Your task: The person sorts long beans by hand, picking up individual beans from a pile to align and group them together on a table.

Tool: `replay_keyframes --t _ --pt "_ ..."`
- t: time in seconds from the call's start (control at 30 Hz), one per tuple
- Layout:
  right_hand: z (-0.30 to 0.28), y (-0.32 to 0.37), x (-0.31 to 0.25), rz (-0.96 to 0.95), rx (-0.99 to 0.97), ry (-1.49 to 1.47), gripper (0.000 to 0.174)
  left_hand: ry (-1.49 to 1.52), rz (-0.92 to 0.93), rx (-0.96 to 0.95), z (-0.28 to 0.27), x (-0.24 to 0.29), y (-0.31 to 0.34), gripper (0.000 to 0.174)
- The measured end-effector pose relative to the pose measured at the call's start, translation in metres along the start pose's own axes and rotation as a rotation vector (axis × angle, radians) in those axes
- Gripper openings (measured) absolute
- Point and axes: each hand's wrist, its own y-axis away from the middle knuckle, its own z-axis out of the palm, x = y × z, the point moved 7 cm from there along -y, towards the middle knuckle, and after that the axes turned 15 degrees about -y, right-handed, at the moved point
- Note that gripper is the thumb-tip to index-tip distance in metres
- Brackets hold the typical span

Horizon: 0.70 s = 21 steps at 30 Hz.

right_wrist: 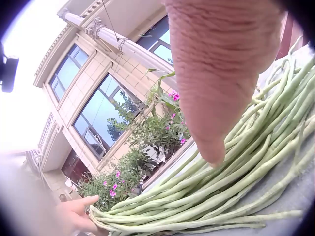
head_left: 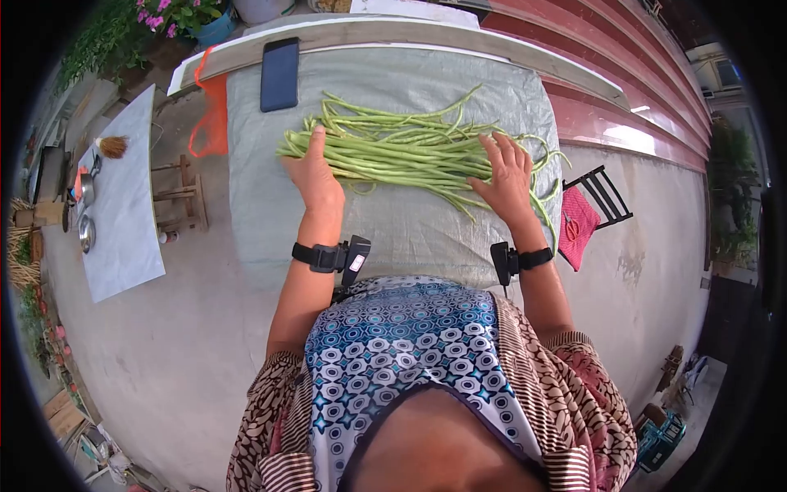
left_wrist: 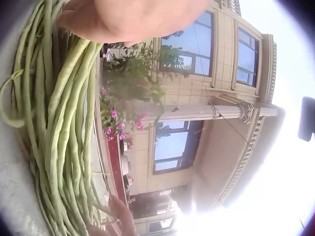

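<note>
Long green beans [head_left: 393, 156] lie roughly lengthwise in a loose bundle on a grey-green sheet [head_left: 270, 205]. At the bundle's left end is my left hand [head_left: 318, 176], thumb raised and palm against the bean ends; its other fingers are mostly hidden in the head view. The right wrist view shows the left hand's fingers [right_wrist: 81, 211] fairly straight beside those ends. Toward the right end, my right hand [head_left: 508, 176] rests over the beans [right_wrist: 211, 191] with its fingers spread. Thinner bean tips curl out beyond it. The left wrist view also shows the beans [left_wrist: 64, 128] close up.
A dark phone [head_left: 279, 75] lies at the sheet's back left, near an orange bag [head_left: 213, 115]. Behind runs a pale board [head_left: 369, 31]. Left stands a side table [head_left: 127, 205] with a brush and metal bowls; right, a stool with a pink cloth [head_left: 576, 225] and red scissors.
</note>
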Motion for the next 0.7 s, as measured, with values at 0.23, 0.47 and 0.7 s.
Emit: replay_keyframes --t 0.23,0.47,0.7 --pt "-0.001 0.025 0.086 0.246 0.285 -0.343 0.057 -1.405 0.863 0.096 0.015 0.028 0.023 0.073" --pt "0.022 0.006 0.124 0.36 0.209 -0.192 0.042 -1.61 1.037 -0.302 0.037 -0.028 0.034 0.057" --pt "-0.011 -0.012 0.08 0.2 0.378 -0.817 0.009 -1.521 1.116 -0.323 0.026 -0.03 0.034 0.053"
